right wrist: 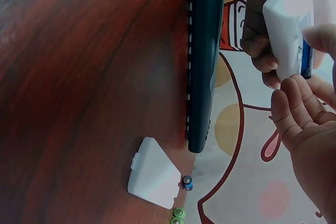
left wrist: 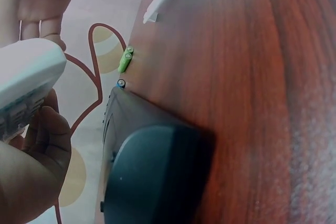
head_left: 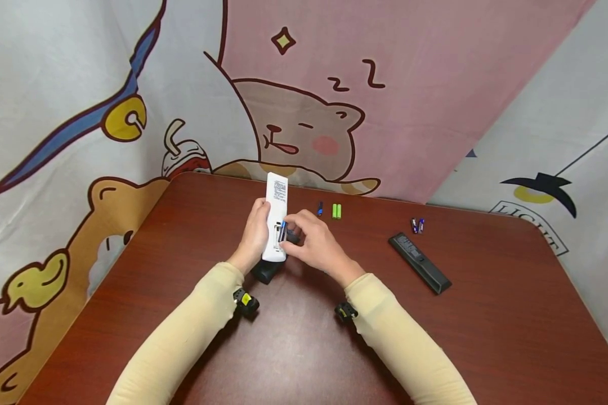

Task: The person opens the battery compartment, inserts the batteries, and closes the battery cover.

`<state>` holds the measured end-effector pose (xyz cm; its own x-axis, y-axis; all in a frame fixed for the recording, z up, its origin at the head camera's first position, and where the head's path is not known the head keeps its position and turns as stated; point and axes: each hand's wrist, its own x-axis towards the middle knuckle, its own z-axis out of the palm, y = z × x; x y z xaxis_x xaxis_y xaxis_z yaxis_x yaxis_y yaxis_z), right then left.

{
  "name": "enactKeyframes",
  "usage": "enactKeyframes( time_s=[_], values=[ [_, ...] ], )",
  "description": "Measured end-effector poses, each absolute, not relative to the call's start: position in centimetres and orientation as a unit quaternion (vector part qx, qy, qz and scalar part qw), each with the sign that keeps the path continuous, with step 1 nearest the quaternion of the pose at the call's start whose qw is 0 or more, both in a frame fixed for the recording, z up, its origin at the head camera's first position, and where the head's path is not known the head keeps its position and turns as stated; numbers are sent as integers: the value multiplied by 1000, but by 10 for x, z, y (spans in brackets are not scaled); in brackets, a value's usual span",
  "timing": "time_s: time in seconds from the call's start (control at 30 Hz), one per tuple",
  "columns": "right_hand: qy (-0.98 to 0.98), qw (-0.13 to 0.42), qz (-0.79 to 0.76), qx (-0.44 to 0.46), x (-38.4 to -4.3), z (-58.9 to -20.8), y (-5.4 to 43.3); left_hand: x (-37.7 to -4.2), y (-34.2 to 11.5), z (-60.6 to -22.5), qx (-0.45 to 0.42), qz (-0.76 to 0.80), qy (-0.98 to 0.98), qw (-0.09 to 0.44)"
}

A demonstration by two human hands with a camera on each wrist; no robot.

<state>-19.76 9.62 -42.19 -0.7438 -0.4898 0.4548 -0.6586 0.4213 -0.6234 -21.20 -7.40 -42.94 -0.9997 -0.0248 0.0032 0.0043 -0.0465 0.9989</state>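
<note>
All views show the remote (head_left: 275, 211), only wrist views a white cover (right wrist: 153, 176).

1. Left arm: a long, pale cream-yellow cloth sleeve (head_left: 182, 337), plain and close-fitting, with soft creases and a rounded cuff ending at the wrist.
2. On its right side, just nearer than the cuff, sits a small, blocky black wrist device (head_left: 250, 306) bearing a bright yellow patch (head_left: 246, 299).
3. Right arm: a matching pale cream-yellow cloth sleeve (head_left: 410, 343), smooth and tube-like, with faint wrinkles around the cuff.
4. On its left side sits a second compact black wrist device (head_left: 345, 311), with smaller yellow marks.
5. Beyond the cuffs, the left grip (head_left: 254, 233) and right grip (head_left: 318, 243) are bare.
</note>
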Motion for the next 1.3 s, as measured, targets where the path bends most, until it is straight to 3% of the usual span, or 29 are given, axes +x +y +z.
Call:
enactKeyframes(
  time_s=[1.3],
  values=[
    [-839, 142, 395, 347, -195, -428, 85, -213, -72, -430, 17, -710, -704, 6]
  ],
)
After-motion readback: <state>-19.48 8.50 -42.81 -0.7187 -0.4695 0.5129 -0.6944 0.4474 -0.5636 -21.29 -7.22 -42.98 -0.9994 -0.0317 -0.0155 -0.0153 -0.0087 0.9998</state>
